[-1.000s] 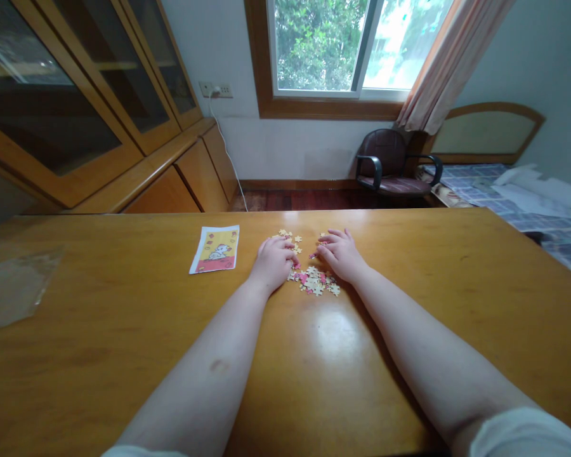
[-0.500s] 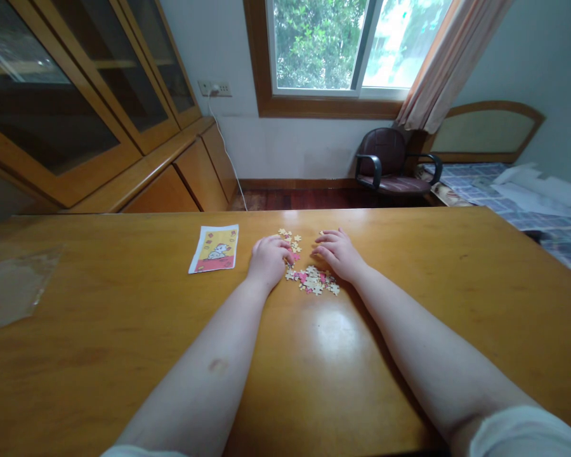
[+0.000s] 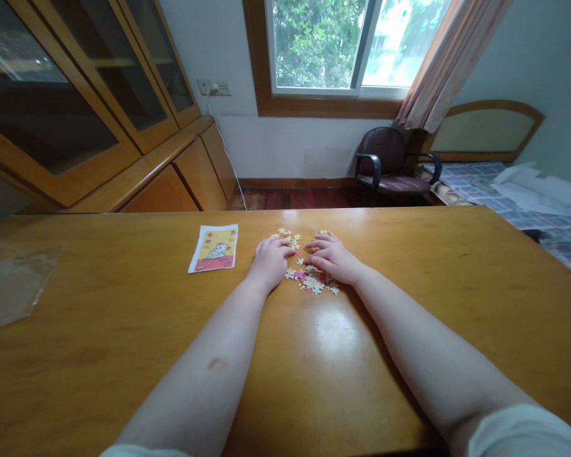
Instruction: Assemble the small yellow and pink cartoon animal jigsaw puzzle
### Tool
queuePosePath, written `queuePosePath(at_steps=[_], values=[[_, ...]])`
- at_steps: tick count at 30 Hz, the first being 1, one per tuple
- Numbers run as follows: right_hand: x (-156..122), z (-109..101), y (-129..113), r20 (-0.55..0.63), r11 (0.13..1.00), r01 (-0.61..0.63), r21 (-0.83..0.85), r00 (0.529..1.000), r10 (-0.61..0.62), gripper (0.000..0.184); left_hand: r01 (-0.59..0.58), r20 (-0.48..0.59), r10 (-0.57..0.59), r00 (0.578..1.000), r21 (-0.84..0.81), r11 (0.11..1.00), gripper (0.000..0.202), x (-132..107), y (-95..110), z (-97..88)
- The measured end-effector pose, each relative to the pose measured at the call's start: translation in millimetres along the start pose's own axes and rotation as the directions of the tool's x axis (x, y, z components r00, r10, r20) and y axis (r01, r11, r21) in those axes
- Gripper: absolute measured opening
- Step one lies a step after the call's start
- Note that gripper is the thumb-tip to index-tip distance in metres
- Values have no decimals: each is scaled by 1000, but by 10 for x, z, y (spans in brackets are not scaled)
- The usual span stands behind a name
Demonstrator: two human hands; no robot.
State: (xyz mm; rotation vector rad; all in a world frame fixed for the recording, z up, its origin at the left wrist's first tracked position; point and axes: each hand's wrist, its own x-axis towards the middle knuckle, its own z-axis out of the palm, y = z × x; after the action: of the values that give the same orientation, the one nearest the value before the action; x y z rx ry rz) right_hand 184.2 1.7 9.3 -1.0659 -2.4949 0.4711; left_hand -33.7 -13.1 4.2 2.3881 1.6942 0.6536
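Small jigsaw puzzle pieces (image 3: 313,281), pale backs and pink faces mixed, lie in a loose heap on the wooden table between my hands. Left of the heap, my left hand (image 3: 271,260) rests palm down with bent fingers apart, its tips at a second cluster of pieces (image 3: 294,241). My right hand (image 3: 335,259) hovers or rests at the heap's right edge, fingers spread; whether it touches a piece I cannot tell. One pale piece (image 3: 300,261) lies alone between the hands. A few pieces (image 3: 323,232) show just beyond my right fingertips.
A picture card (image 3: 215,249) with a white cartoon animal on yellow and pink lies left of my left hand. A clear plastic bag (image 3: 14,285) sits at the table's (image 3: 124,317) left side. Beyond the far edge stand a brown armchair (image 3: 385,155) and a bed.
My right hand has moved slightly left and nearer, over the heap's upper edge. The lone pale piece now shows between the hands. My left hand has shifted very little.
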Motion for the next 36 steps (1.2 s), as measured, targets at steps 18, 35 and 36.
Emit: queuePosePath(at_steps=[18,35,36], values=[[-2,-3,33,-302,991,-126,-43,947,108,38,-229,277,254,927,-120,966,32,-92,136,-246],[9,-65,-13,-88,966,201,160,978,-189,42,-315,173,345,923,-179,932,25,-81,111,-144],[12,-53,-10,-87,967,200,160,978,-188,40,-313,177,343,922,-176,933,24,-81,113,-139]])
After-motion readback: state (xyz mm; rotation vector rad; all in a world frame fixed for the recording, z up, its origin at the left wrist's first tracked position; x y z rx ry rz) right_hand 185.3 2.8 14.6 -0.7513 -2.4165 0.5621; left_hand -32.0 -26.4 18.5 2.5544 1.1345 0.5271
